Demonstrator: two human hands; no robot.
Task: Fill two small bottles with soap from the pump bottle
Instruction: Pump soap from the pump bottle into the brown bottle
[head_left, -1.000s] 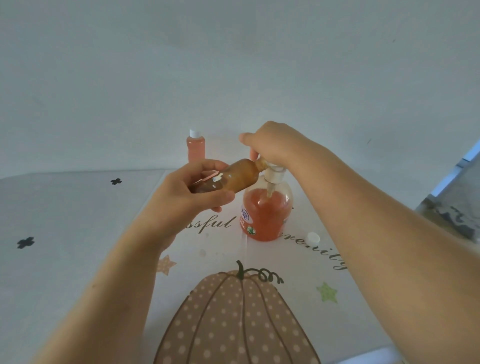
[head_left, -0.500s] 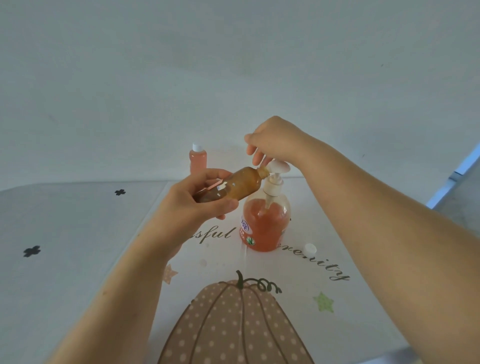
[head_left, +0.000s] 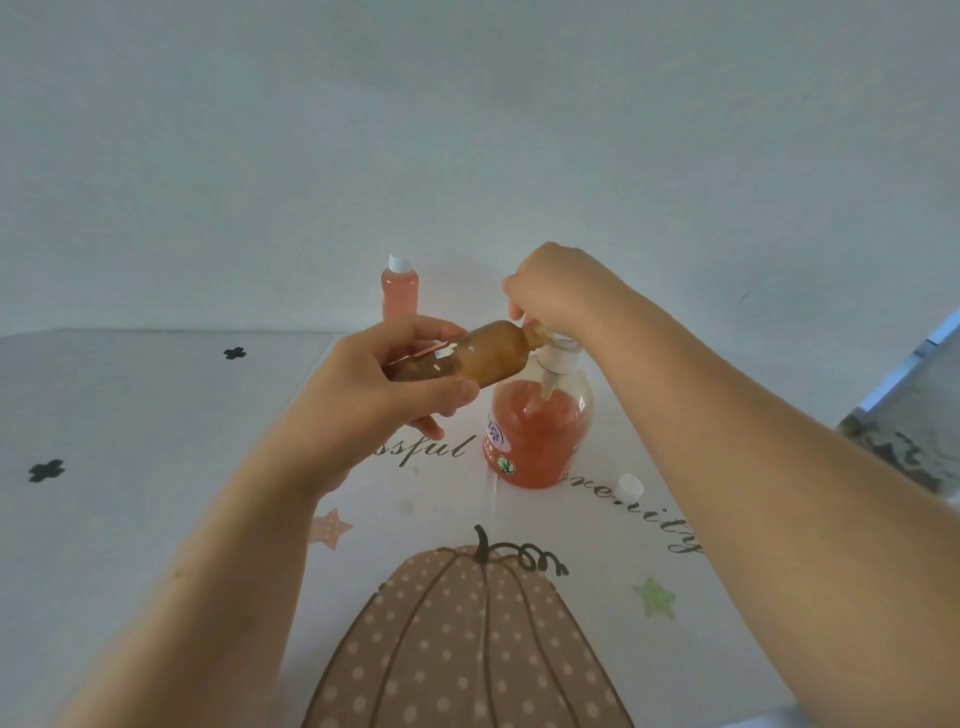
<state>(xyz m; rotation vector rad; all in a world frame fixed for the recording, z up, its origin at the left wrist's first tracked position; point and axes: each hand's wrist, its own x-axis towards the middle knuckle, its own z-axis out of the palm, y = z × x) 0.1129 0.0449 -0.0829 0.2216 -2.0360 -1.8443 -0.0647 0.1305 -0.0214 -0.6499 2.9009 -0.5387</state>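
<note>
A person's two bare forearms are reaching in from the bottom corners, both cut off by the frame. The left hand (head_left: 374, 384) is gripping a small bottle (head_left: 483, 353), fingers and thumb wrapping round its lower half and hiding its base. The small bottle is tilting almost flat, neck pointing up and to the right, and it is looking brownish; how much soap is inside is hard to judge.

Its neck is touching the pump bottle (head_left: 540, 441) at the top, where the right hand (head_left: 561, 291) is bearing down. That hand's fingers are curling over the pump head and closing on it, hiding most of it, so the point where nozzle and small bottle's mouth are meeting is not showing. The pump bottle is standing upright on the surface (head_left: 156, 467), clear and partly full of orange-pink soap. Its label is turning away, the print too small to read.

A second small bottle (head_left: 400, 291), capped in white and full of orange-pink soap, is standing upright by the far edge, beyond the left hand. A loose white cap (head_left: 630, 486) is lying to the right of the pump bottle, just beside the right forearm.

A printed pumpkin (head_left: 467, 649) is running off the bottom edge, and the arms and the pump bottle are interrupting cursive lettering.
</note>
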